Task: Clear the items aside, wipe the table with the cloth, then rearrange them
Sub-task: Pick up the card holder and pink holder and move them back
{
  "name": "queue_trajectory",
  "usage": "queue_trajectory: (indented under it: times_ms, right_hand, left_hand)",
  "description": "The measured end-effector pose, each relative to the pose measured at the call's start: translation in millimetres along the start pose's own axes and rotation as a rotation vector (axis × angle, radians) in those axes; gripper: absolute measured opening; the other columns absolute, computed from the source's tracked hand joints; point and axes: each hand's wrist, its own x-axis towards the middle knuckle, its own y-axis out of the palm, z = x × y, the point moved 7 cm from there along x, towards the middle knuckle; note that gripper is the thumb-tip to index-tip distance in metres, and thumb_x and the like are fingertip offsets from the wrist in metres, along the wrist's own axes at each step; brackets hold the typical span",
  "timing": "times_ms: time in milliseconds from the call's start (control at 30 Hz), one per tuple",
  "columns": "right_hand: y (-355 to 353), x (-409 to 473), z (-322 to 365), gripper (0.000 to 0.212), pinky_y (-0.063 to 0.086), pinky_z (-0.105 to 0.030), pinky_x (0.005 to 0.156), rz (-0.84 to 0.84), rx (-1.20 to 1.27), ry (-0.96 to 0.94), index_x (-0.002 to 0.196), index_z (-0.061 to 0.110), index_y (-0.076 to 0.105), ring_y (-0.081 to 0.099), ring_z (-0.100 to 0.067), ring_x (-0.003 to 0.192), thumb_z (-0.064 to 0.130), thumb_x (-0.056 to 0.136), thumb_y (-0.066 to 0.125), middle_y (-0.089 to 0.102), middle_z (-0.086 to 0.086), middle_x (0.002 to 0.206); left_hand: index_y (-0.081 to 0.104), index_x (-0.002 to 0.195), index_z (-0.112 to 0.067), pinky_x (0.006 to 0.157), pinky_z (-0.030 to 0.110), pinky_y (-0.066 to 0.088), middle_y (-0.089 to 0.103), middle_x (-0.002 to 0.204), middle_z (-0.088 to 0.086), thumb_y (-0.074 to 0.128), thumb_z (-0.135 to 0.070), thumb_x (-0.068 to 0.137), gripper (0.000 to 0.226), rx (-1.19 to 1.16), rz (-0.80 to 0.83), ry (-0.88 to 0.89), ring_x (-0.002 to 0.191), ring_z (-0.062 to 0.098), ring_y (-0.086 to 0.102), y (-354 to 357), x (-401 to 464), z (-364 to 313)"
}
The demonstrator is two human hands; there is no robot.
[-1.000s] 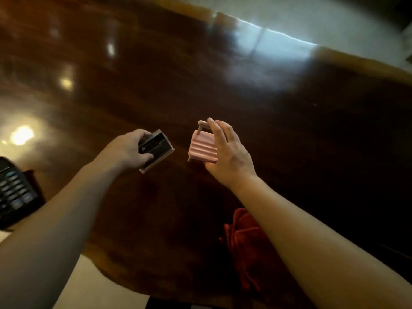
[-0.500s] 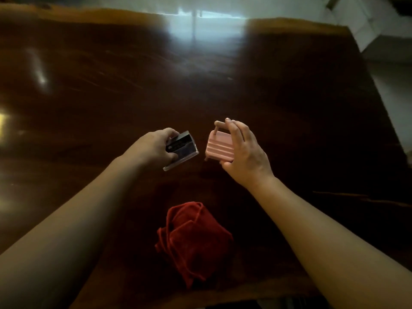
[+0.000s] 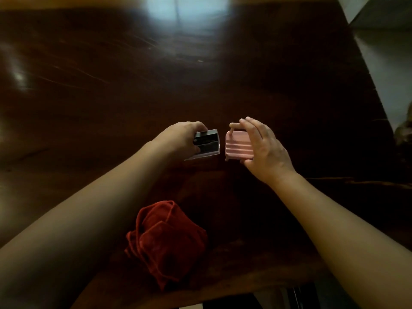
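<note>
My left hand [image 3: 182, 137] grips a small dark box with a clear case [image 3: 207, 143], held just above the dark wooden table [image 3: 156, 74]. Close to its right, my right hand [image 3: 263, 150] holds a pink ribbed suitcase-shaped item [image 3: 237, 146] with a small handle on top. The two items are almost side by side with a narrow gap between them. A crumpled red cloth [image 3: 167, 241] lies on the table near its front edge, between my forearms.
The glossy table reflects bright light at the far edge. Its right edge [image 3: 365, 70] runs diagonally, with pale floor beyond. The front edge sits just below the red cloth.
The view swung right, so the dark keypad at the left left the frame and the cloth came fully into sight. Both hands brought their items closer together.
</note>
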Motion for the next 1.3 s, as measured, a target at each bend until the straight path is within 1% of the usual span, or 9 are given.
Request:
queue_trajectory:
  times_ms: [100, 233, 533, 667, 833, 1000, 1067, 1167, 1300]
  right_hand:
    - [4.0, -1.1, -12.8, 0.113, 0.05, -0.048, 0.095, 0.039, -0.013, -0.007, 0.153, 0.028, 0.027, 0.037, -0.03, 0.141, 0.001, 0.062, 0.088, 0.031, 0.0, 0.157]
    - [7.1, -3.1, -25.3, 0.112, 0.051, -0.049, 0.094, 0.058, -0.013, -0.006, 0.153, 0.029, 0.027, 0.04, -0.03, 0.14, 0.001, 0.063, 0.087, 0.029, 0.0, 0.159]
    - [13.2, -6.6, -22.8, 0.116, 0.055, -0.049, 0.087, 0.033, 0.001, -0.035, 0.156, 0.024, 0.023, 0.045, -0.035, 0.135, 0.001, 0.064, 0.09, 0.024, -0.003, 0.161]
    - [13.4, -9.3, -22.0, 0.129, 0.054, -0.05, 0.09, 0.067, -0.015, -0.012, 0.16, 0.031, 0.008, 0.039, -0.034, 0.141, 0.008, 0.065, 0.092, 0.01, -0.002, 0.167]
    - [-3.7, -16.7, -19.1, 0.141, 0.054, -0.058, 0.091, 0.059, -0.007, 0.043, 0.154, 0.047, -0.016, 0.027, -0.037, 0.147, 0.025, 0.068, 0.093, -0.005, 0.003, 0.168]
    - [-23.7, -28.8, 6.3, 0.115, 0.035, -0.063, 0.107, -0.112, 0.038, 0.058, 0.161, 0.024, 0.009, 0.015, -0.038, 0.151, 0.033, 0.074, 0.083, 0.011, -0.013, 0.167]
    - [-24.0, -29.8, 29.7, 0.105, 0.036, -0.061, 0.105, -0.126, 0.104, 0.037, 0.159, 0.021, 0.018, 0.02, -0.036, 0.15, 0.033, 0.076, 0.081, 0.02, -0.012, 0.164]
    - [-9.2, -26.7, 79.0, 0.086, 0.045, -0.05, 0.099, -0.019, 0.154, -0.008, 0.154, 0.02, 0.032, 0.033, -0.033, 0.144, 0.037, 0.082, 0.076, 0.032, -0.011, 0.158]
    - [23.9, -20.2, 162.6, 0.075, 0.038, -0.046, 0.112, 0.16, 0.141, -0.145, 0.151, 0.021, 0.039, 0.034, -0.024, 0.145, 0.047, 0.087, 0.067, 0.042, -0.008, 0.154]
  left_hand:
    - [0.051, 0.136, -0.031, 0.087, 0.038, 0.052, 0.06, 0.128, 0.003, 0.072, -0.014, 0.085, 0.058, -0.004, 0.036, 0.006, 0.109, 0.021, 0.057, 10.7, 7.2, -9.9]
    - [0.053, 0.133, -0.033, 0.078, 0.032, 0.049, 0.06, 0.127, 0.002, 0.071, -0.011, 0.085, 0.057, -0.016, 0.071, 0.027, 0.107, 0.02, 0.058, 23.8, 16.5, -16.1]
    - [0.053, 0.133, -0.034, 0.081, 0.031, 0.043, 0.056, 0.131, 0.0, 0.072, -0.01, 0.083, 0.059, 0.006, 0.036, 0.025, 0.114, 0.022, 0.054, 40.6, 26.2, -5.8]
    - [0.05, 0.137, -0.034, 0.085, 0.034, 0.046, 0.055, 0.135, 0.0, 0.073, -0.013, 0.084, 0.062, -0.008, -0.023, 0.011, 0.118, 0.023, 0.054, 42.9, 23.7, 2.3]
    - [0.038, 0.147, -0.034, 0.096, 0.042, 0.047, 0.046, 0.144, 0.001, 0.081, -0.027, 0.079, 0.081, -0.059, -0.071, 0.01, 0.127, 0.024, 0.048, 31.9, 1.1, 18.0]
    - [0.028, 0.152, -0.032, 0.103, 0.041, 0.044, 0.043, 0.15, 0.003, 0.078, -0.044, 0.079, 0.089, -0.127, -0.227, -0.088, 0.134, 0.023, 0.044, 1.1, -50.8, 62.4]
    - [0.027, 0.153, -0.028, 0.108, 0.041, 0.041, 0.044, 0.151, 0.004, 0.078, -0.046, 0.079, 0.092, -0.17, -0.295, -0.155, 0.136, 0.022, 0.042, -11.2, -80.1, 88.7]
    - [0.031, 0.152, -0.024, 0.11, 0.041, 0.038, 0.045, 0.15, 0.005, 0.078, -0.051, 0.077, 0.093, -0.162, -0.39, -0.261, 0.137, 0.024, 0.041, -25.1, -132.3, 131.7]
    - [0.036, 0.149, -0.02, 0.11, 0.046, 0.039, 0.046, 0.147, 0.007, 0.076, -0.058, 0.075, 0.092, -0.14, -0.503, -0.442, 0.137, 0.027, 0.039, -34.9, -211.2, 195.4]
